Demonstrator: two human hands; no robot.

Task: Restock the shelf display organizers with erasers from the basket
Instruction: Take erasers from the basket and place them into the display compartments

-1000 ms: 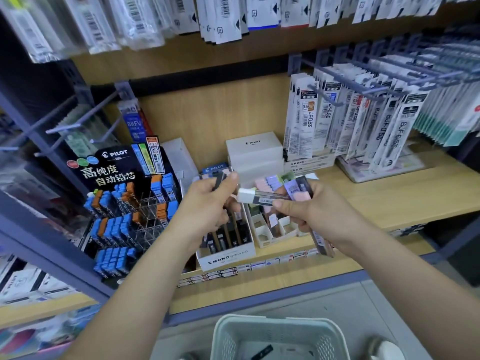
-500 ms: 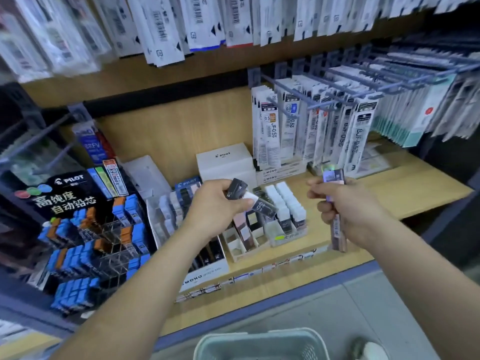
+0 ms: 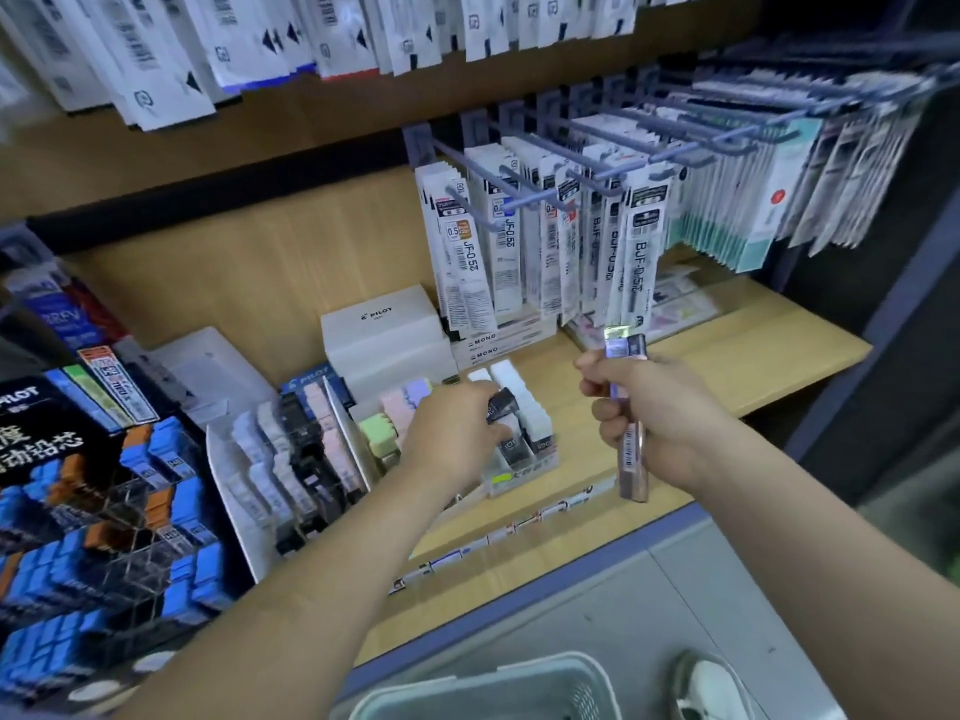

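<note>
**Lowered to the organizer, one dark eraser pinched in the left hand**

Dropped forward and down since half a second ago: left hand (image 3: 452,433), now right over the clear organizer (image 3: 524,467) rather than up in front of it. Pinches a dark-sleeved eraser (image 3: 503,406) between thumb and fingertips, tilted, just above a row of white-topped erasers standing on end. Probably lining it up with a free slot; cannot tell whether touching the row yet.

Clamped in the right hand (image 3: 660,418), fingers curled tight round it: a long wrapped stack of erasers (image 3: 631,459), lavender at the top, held upright and off to the side. Likely kept there as ready supply for feeding singles across. Barcode on its lower end, not legible.

Down at the bottom edge, the basket (image 3: 467,691), rim only, contents out of view.

Readable round about:
- "PILOT" on the white box (image 3: 384,330) behind the organizer.
- "MONO" on the flat cartons (image 3: 493,345) beside that.
- "JF-0.5" and "BJF-0.5" on the hanging refill packs (image 3: 470,262).
- "PILOT" again on the black lead display (image 3: 31,402) at far left, Chinese characters beneath.
</note>
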